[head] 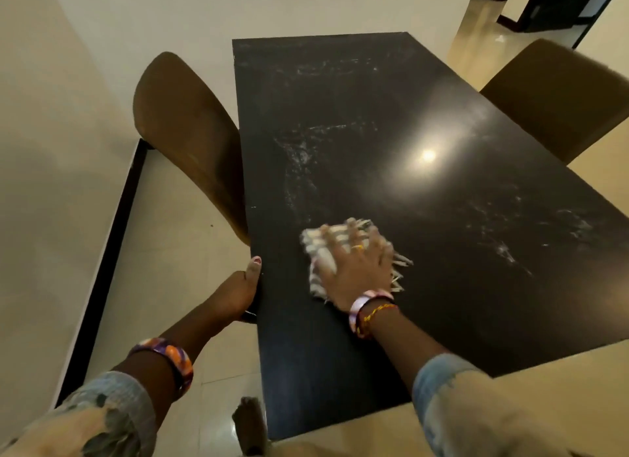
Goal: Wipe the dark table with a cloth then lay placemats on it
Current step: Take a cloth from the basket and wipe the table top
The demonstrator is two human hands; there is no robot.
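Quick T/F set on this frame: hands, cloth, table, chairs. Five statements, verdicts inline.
1. The right hand presses a cloth flat on the dark table. True.
2. The left hand holds a placemat. False: it grips the table's left edge.
3. Placemats already lie on the table. False: none in view.
4. A brown chair stands at the table's left side. True.
5. The tabletop looks spotless. False: whitish smears show.

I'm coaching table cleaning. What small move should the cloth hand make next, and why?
Probably slide the cloth forward and a little left under the right hand, toward the whitish smears beyond it on the table. The left hand grips the table's edge, and no placemats are in view.
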